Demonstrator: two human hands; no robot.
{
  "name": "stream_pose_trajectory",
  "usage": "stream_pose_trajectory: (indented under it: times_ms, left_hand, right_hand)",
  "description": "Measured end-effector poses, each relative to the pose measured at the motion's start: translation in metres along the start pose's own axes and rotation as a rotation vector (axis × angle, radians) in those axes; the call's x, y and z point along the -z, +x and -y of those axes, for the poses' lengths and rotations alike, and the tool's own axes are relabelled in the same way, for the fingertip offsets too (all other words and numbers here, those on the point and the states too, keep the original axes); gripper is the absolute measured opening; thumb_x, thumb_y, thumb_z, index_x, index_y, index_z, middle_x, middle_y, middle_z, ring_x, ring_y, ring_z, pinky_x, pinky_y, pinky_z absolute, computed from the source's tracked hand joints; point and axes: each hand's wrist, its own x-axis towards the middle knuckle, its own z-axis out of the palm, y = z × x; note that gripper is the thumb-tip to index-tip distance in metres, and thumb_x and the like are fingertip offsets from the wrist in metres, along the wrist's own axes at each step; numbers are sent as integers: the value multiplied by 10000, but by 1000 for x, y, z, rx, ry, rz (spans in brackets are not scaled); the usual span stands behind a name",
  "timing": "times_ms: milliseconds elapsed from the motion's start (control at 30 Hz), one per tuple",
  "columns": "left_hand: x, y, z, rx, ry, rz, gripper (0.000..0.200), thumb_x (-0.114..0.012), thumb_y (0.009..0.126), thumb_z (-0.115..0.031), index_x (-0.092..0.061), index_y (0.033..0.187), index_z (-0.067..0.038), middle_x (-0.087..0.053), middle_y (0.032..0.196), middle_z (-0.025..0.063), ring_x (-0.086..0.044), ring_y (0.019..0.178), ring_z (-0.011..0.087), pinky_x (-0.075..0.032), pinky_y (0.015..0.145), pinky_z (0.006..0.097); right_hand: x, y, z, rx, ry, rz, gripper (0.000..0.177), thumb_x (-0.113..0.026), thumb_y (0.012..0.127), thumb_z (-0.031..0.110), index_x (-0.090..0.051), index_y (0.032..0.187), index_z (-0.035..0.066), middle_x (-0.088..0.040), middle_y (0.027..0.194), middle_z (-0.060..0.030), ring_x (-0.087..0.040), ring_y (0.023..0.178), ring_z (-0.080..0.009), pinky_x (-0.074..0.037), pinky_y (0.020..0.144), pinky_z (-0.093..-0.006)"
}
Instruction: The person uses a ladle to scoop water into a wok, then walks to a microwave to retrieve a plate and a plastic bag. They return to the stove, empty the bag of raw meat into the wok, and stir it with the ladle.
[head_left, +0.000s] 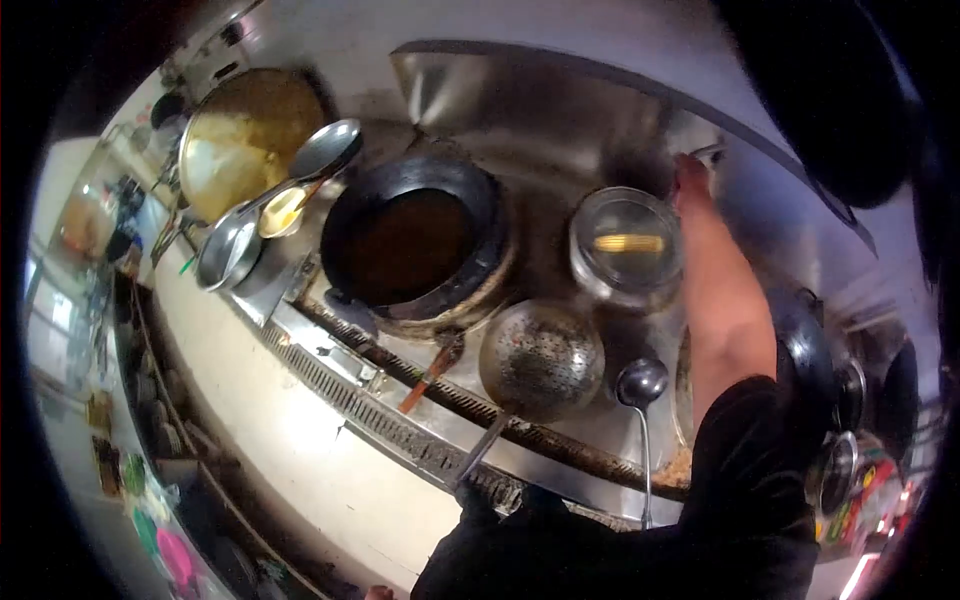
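My right hand point(690, 172) reaches across the stove to the back wall. Its fingers look closed at a metal tap handle point(710, 152), though they are small and partly dark. Below that forearm stands a round metal pot point(590, 268) of water with a pale bamboo brush point(628, 243) across it. A small patch of my left hand point(378, 593) shows at the bottom edge, its fingers out of sight. Nearer my body lie a perforated strainer point(541, 360), with its handle toward me, and a steel ladle point(642, 382).
A dark wok point(410, 235) with brown liquid sits on the left burner. A wooden-handled brush point(432, 378) lies in front of it. At the left are a large round pan point(240, 135), a metal bowl point(228, 255) and another ladle point(325, 150). Another wok point(803, 350) stands right.
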Motion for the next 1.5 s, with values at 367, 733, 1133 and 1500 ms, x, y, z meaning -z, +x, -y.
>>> stream_pose_trajectory:
  times_ms: [367,733,1133,1500]
  left_hand:
    - [-5,25,15,31,-206,66,257,-487,973,-267,-632,951,-56,-636,830,85,-577,723,250,-495,665,392]
    - [116,158,199,-32,-241,144,294,-506,980,-347,-612,944,-76,-569,799,59,-501,642,166,-453,573,314]
    - [174,311,100,238,-680,74,116,-574,883,-211,-592,901,-98,-593,709,47,-581,564,215,-448,462,309]
    - [70,214,-92,-633,42,99,179,-605,825,-199,-662,908,-52,-664,1025,156,-646,919,319,-520,813,406]
  right_hand:
    - [-288,-507,-118,-156,-164,1833,335,-651,909,249,-650,1180,53,-704,1008,-36,-625,813,-64,-515,689,-217]
    - [-53,-642,-182,215,-1191,644,313,-661,847,197,-632,1143,98,-634,1037,-137,-638,926,-277,-521,821,-427]
    - [304,-649,-136,-675,-1697,-193,603,-703,740,338,-494,1204,17,-539,1227,-239,-564,1109,-380,-490,899,-464]
    - [297,-650,-111,-867,-896,65,263,-650,840,188,-610,1003,-14,-620,686,-114,-613,656,-201,-517,581,-351]
